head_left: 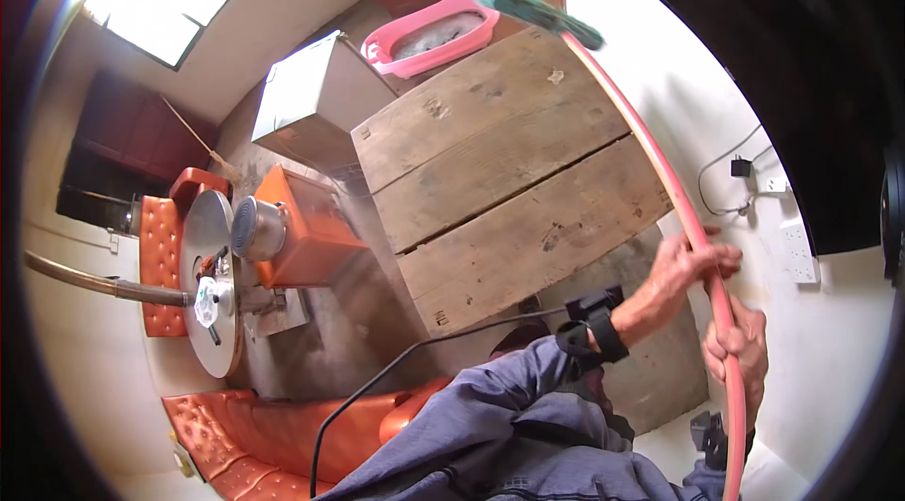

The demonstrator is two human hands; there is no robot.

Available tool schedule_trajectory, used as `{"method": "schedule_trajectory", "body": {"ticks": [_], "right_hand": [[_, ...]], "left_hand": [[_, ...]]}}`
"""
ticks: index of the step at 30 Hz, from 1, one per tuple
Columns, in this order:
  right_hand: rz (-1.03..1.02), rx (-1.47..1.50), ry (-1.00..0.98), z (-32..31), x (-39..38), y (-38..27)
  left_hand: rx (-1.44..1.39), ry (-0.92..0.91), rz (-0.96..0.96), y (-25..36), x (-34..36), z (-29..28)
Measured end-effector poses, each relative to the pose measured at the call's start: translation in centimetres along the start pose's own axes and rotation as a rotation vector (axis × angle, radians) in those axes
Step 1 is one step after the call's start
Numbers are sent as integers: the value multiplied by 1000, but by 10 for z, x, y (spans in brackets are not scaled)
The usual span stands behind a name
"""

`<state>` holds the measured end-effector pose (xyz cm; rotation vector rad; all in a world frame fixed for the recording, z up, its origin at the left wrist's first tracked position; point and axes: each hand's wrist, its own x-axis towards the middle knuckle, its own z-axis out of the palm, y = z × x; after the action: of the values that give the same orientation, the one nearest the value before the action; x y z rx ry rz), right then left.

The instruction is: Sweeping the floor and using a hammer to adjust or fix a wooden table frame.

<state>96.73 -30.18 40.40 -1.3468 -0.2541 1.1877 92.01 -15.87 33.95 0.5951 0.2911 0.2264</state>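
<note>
My left hand (700, 258) is closed round the long pink pole (652, 152) of a broom, a little above my right hand (740, 345), which grips the same pole lower down. The green bristled head (535, 13) is at the far end, at the top of the view, over or beside the edge of a rough wooden tabletop (509, 180) and the white wall (660, 67). I cannot tell whether the bristles touch anything. A black device is strapped to my left wrist, another shows at my right.
A pink tub (429, 58), a white appliance (302, 96), an orange box (311, 237) with a metal pot, and a round cluttered table (212, 345) stand around me. Orange sofas (236, 444) line the lower left. A black screen (811, 77), sockets (799, 256) and cables are at the right wall.
</note>
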Motion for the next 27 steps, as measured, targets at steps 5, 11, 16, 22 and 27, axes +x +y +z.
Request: {"method": "schedule_trajectory", "body": {"ticks": [5,11,16,22,27], "right_hand": [[43,14,-183,75,57,-38],[-37,53,-390,129,80,-74],[-17,-136,-419,145,87,-91],[-9,-138,-687,172,145,-91],[-75,33,-723,225,179,-56]], "left_hand": [[64,141,396,104,15,-57],[35,332,564,169,-23,-79],[-61,391,665,160,-59,-89],[-126,492,726,182,-66,-139],[-599,230,877,234,-94,-176]]}}
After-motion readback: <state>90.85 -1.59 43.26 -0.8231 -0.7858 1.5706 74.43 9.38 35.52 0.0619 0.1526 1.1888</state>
